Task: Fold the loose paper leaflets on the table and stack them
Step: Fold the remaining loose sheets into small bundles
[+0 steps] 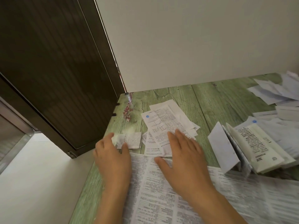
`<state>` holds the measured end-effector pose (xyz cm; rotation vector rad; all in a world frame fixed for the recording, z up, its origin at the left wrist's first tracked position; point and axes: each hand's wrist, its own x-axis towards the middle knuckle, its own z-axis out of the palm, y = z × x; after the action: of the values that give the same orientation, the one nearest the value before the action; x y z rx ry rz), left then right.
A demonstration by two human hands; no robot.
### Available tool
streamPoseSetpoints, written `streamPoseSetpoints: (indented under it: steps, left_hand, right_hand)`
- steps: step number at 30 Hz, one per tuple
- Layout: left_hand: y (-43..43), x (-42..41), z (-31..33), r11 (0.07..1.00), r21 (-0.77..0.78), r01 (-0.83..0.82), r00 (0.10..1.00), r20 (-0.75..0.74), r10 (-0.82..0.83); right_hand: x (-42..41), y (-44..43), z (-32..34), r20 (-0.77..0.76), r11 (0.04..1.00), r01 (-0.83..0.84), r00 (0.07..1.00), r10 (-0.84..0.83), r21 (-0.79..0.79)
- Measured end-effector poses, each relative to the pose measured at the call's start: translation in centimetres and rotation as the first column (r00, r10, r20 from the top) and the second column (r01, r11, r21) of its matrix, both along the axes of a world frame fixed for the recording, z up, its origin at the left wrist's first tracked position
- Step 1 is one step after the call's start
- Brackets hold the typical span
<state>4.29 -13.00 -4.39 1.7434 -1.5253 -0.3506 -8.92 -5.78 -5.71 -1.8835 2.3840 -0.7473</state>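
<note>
A green wood-grain bench [210, 97] is set against a plain white wall [194, 38]. A dark ribbed door panel [48, 62] is seen at upper left, and a pale floor [32, 183] at lower left.

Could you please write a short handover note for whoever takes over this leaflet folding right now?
Left hand: pinches a small folded leaflet near the left edge of the table.
Right hand: open, fingers flat on the overlapping leaflets mid-table.
A large printed sheet lies unfolded along the near edge, under both wrists.
Done: several folded leaflets are grouped at the right.
Left: stack the held leaflet, then fold the large sheet, the mid-table pile and the loose sheets at the far right.
</note>
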Motion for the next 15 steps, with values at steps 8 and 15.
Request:
streamPoseSetpoints:
  steps: [8,15]
  left_hand:
    - [-0.2,-0.6,-0.7,0.972,-0.172,0.159,0.987,0.053,-0.152]
    - [0.0,-1.1,-0.6,0.951,-0.232,0.207,0.978,0.035,-0.205]
  right_hand:
    - [-0.3,-0.5,-0.2,-0.051,0.965,0.096,0.992,-0.112,-0.245]
    - [0.2,-0.3,0.3,0.116,0.949,0.155,0.985,-0.128,-0.274]
